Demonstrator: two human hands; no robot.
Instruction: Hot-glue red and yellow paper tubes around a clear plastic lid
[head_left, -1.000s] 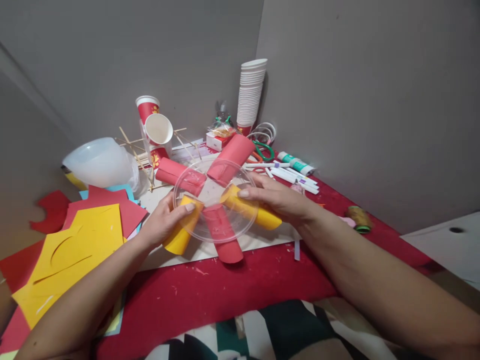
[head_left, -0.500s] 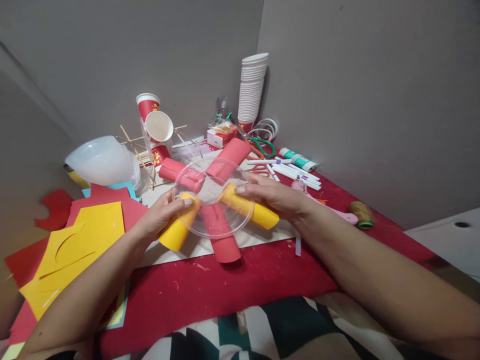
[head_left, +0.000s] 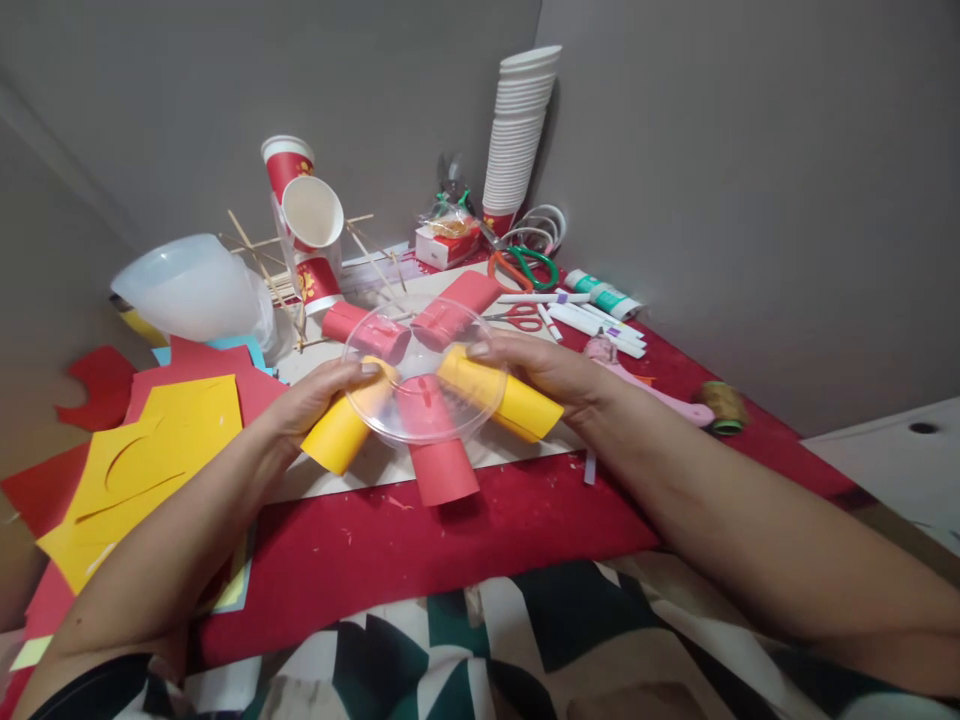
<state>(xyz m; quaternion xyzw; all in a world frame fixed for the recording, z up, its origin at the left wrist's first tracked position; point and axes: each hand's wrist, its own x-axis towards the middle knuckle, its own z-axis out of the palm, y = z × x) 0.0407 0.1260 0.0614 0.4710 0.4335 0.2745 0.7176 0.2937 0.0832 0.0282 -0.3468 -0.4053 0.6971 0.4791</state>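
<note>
Between my hands is a clear round plastic lid (head_left: 375,405) with several paper tubes spread round it like spokes. Two yellow tubes sit at its sides, the left yellow tube (head_left: 337,435) and the right yellow tube (head_left: 517,405). A red tube (head_left: 442,465) points toward me, and two more red tubes point away. My left hand (head_left: 322,395) grips the left side, thumb over the lid edge by the yellow tube. My right hand (head_left: 544,368) grips the right side, its thumb on the right yellow tube. The fingers underneath are hidden.
Cut yellow paper (head_left: 187,430) and red sheets lie at the left. Behind stand red paper cups (head_left: 291,170), a stick frame, a translucent bowl (head_left: 195,290) and a tall cup stack (head_left: 517,130). Green-handled scissors (head_left: 534,268), white markers (head_left: 592,325) and a thread spool (head_left: 724,408) lie to the right.
The lid with its tubes is tilted flatter, and the front red tube shows more of its near end. Both hands keep their hold. The whole view has shifted slightly.
</note>
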